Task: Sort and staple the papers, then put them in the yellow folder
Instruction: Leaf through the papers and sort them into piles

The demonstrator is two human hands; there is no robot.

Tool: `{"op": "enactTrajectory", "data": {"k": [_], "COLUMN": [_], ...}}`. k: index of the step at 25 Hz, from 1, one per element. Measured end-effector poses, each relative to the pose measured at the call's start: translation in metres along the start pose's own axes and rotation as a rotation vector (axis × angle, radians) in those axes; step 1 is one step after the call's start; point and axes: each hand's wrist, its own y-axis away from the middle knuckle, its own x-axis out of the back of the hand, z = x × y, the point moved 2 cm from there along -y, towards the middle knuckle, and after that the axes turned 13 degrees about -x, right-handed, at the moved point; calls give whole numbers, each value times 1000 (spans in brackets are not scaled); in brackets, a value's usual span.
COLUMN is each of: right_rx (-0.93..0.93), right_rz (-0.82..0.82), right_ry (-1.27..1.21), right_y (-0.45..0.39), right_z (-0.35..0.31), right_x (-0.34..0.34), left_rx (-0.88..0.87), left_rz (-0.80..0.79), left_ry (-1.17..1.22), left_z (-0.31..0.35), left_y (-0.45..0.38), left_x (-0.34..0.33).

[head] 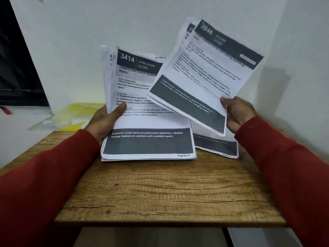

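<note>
- The left hand (104,120) holds a stack of printed papers (147,111) upright near the far left part of the wooden counter (160,189). The thumb lies across the front of the top sheet at its left edge, and the other fingers are hidden behind the stack, so the stack is pinched between thumb and fingers.
- The top sheet of that stack is headed "3414 LIVING ROOM" and is marked "Page No: 5" by hand at its lower right corner. The bottom edge of the stack rests on the counter.
- The right hand (237,113) holds a thinner bunch of sheets (204,75) raised off the counter and tilted to the right. The thumb presses on the front at the sheets' right edge, near the lower corner, with the fingers curled behind the paper.
- The front sheet of that bunch has a dark header with a number ending "946"; its lower left corner overlaps the front of the left stack.
- One more sheet (216,145) lies behind and below the raised bunch, toward the far right corner of the counter, its dark band and bottom edge showing.
- The yellow folder (83,111) lies beyond the far left edge of the counter, behind the left hand, beside the white wall (89,32).
- Both arms wear red sleeves (44,184).
</note>
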Motion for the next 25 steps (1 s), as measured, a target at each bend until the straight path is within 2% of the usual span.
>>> {"op": "enactTrajectory", "data": {"k": [6, 10, 13, 18, 25], "right_rx": [7, -140, -176, -95, -116], "right_rz": [-45, -156, -209, -169, -168], "right_ry": [56, 88, 72, 72, 102], "right_y": [10, 12, 14, 15, 19], "right_z": [4, 32, 46, 46, 40], "right_x": [-7, -23, -34, -33, -35], "left_rx": [2, 9, 35, 197, 114], "left_rz": [-8, -9, -23, -98, -126], "left_ry": [-27, -3, -27, -1, 67], "left_z": [-1, 1, 1, 4, 8], "left_y": [-1, 1, 4, 9, 19], "left_x": [1, -1, -4, -13, -14]}}
